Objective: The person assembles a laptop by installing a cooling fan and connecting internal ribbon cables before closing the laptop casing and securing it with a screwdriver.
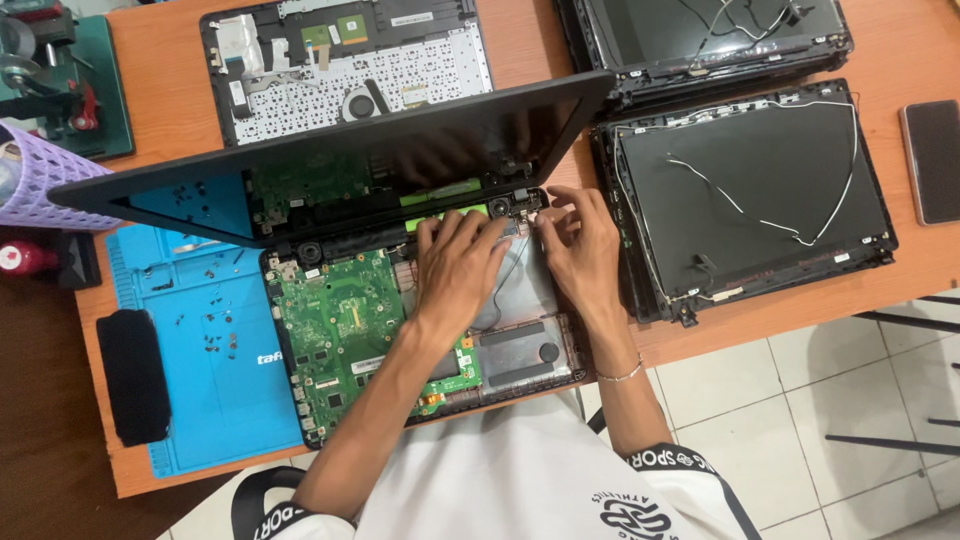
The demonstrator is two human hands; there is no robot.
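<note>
Both hands inside an opened laptop on an orange desk

The left hand (458, 265) and right hand (578, 245) press fingertips near the hinge of the open laptop base (520, 355), beside its green circuit board (340, 320). The dark screen lid (330, 165) tilts above. A blue mat (215, 370) lies toward the desk's left edge; stacked screen panels (750, 190) lie toward the right edge.

Tilted laptop screen (330, 165) hangs low over my fingers (470, 235), blocking reach above. Stacked lid panels (750, 190) crowd right. Blue mat (200, 400) left, open.
</note>
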